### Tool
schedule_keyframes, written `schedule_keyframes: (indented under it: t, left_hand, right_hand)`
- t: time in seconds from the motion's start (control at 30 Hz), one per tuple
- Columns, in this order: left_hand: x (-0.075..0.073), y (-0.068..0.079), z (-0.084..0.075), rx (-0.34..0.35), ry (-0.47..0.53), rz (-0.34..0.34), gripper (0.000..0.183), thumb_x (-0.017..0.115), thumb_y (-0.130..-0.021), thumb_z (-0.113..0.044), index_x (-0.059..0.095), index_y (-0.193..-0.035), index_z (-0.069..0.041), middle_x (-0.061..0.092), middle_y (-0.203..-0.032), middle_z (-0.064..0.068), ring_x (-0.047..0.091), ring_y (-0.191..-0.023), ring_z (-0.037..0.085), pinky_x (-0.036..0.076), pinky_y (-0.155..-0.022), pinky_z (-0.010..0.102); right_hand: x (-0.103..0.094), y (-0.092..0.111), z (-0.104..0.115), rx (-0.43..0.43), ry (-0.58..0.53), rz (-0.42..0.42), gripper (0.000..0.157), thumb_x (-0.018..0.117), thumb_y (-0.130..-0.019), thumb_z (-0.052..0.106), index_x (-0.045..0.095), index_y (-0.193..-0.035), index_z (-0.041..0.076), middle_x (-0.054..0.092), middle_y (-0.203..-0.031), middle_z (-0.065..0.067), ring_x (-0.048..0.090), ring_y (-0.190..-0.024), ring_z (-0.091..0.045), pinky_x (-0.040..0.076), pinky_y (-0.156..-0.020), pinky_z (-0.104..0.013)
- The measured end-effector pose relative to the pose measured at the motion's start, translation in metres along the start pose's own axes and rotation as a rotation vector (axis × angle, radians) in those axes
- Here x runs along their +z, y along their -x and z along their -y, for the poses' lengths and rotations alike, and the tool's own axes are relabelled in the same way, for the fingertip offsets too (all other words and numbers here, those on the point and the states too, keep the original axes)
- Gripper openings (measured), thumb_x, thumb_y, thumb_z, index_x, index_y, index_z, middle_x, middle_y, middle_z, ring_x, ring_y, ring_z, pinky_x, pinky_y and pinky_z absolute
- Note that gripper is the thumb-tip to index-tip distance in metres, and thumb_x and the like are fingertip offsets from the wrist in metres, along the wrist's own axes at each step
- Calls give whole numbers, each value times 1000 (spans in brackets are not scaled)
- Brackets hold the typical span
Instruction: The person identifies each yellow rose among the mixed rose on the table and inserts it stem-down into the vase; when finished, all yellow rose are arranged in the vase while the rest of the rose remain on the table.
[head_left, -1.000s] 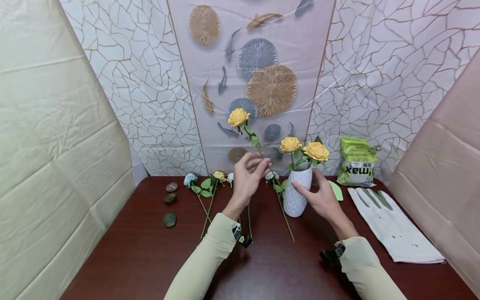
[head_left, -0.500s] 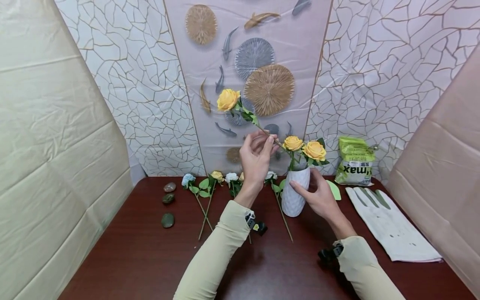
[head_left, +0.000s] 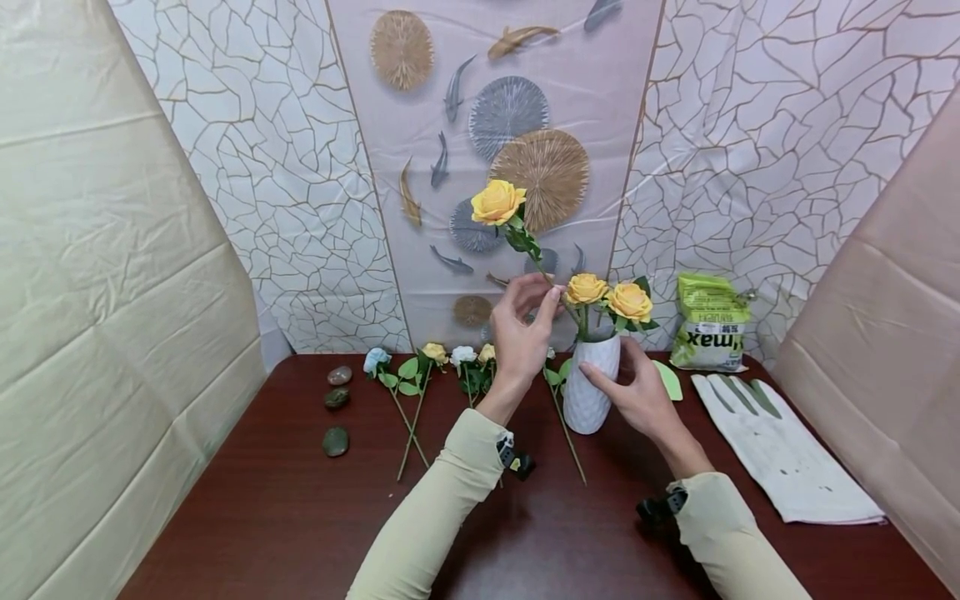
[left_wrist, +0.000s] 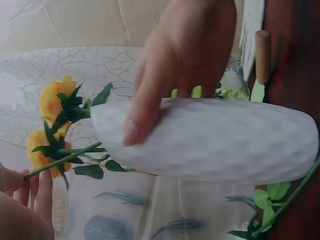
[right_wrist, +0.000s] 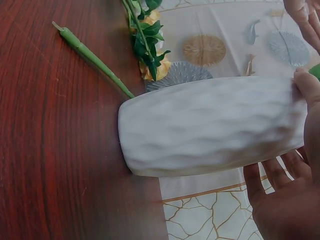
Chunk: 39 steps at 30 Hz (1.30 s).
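My left hand (head_left: 522,337) pinches the stem of a yellow rose (head_left: 498,202) between thumb and fingers, its bloom tilted up to the left. The lower stem (left_wrist: 65,163) slants into the mouth of a white textured vase (head_left: 589,392) in the left wrist view; its end is hidden. Around the upper part of the vase, my right hand (head_left: 643,392) holds it upright, base on the table (right_wrist: 65,150). Two yellow roses, one at left (head_left: 586,288) and one at right (head_left: 630,302), stand in the vase.
Left of the vase lie several loose flowers, among them a blue one (head_left: 377,360) and a white one (head_left: 462,356). Stones (head_left: 336,442) lie farther left. To the right are a green bag (head_left: 711,321), a glove (head_left: 787,454) and a wooden-handled green tool (left_wrist: 262,57).
My left hand has moved right with the rose, bringing its stem end from beside the vase to the vase mouth. My right hand keeps its hold on the vase.
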<state>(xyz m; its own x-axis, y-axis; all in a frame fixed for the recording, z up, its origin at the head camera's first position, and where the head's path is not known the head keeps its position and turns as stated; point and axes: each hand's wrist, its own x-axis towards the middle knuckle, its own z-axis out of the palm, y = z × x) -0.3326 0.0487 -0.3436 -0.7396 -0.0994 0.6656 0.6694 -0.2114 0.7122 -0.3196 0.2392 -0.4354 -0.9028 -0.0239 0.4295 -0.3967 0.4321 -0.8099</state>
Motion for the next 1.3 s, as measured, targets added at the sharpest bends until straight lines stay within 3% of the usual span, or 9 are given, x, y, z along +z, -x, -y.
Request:
schedule_keyframes:
  t: [0.2,0.4,0.5,0.6,0.73,0.9,1.1,1.3]
  left_hand:
    - [-2,10,10,-62,-73,4,22,68,-96,-10,63,-116,-1,74,-105,20,72,-93,38,63,-79,43]
    - [-4,20,29,-155,-207,32,22,74,-94,-21,67,-114,-14,78,-101,2,75,-90,15,63,-76,33]
    - [-2,23,33,-185,-292,35,20,76,-91,-25,69,-108,-19,78,-97,-6,74,-90,6,62,-77,30]
    - [-2,24,35,-202,-324,56,19,77,-90,-28,71,-105,-19,78,-95,-6,74,-89,5,61,-80,27]
    - [-5,21,31,-192,-362,52,23,71,-94,-39,72,-108,-21,78,-96,-5,74,-88,6,60,-79,23]
    - [-8,16,27,-180,-293,28,28,59,-101,-43,71,-115,-22,78,-98,1,75,-86,13,61,-75,26]
    - [-8,13,20,-197,-148,-27,30,65,-99,-34,66,-122,-16,76,-106,14,75,-93,27,61,-87,32]
    - [-9,5,1,-200,-80,-105,39,67,-99,-28,58,-132,-11,74,-112,16,73,-101,27,58,-95,35]
  right_hand:
    - [-1,2,5,-5,-8,7,56,74,-92,38,50,-137,15,67,-117,-9,66,-97,-6,57,-79,-21]
    - [-6,9,31,-21,7,17,53,73,-94,28,50,-136,4,67,-116,-15,65,-94,-3,57,-78,-22]
    - [-4,5,17,-15,1,10,55,73,-94,31,49,-138,7,67,-118,-13,65,-95,-3,56,-79,-20]
    - [-1,1,2,-4,-10,1,58,73,-93,37,49,-139,13,66,-119,-10,65,-98,-5,56,-80,-20]
    - [-1,0,0,-7,3,-2,59,73,-92,41,48,-139,15,66,-119,-7,66,-100,-10,57,-80,-21]
    - [-1,0,1,-8,20,-8,59,73,-91,44,49,-138,16,66,-118,-6,66,-100,-13,57,-79,-21]
    - [-1,1,0,3,14,-7,59,73,-91,44,49,-138,17,66,-118,-5,65,-100,-11,56,-79,-21]
    - [0,2,1,0,12,1,60,73,-92,41,48,-140,15,66,-120,-8,65,-101,-13,56,-80,-22]
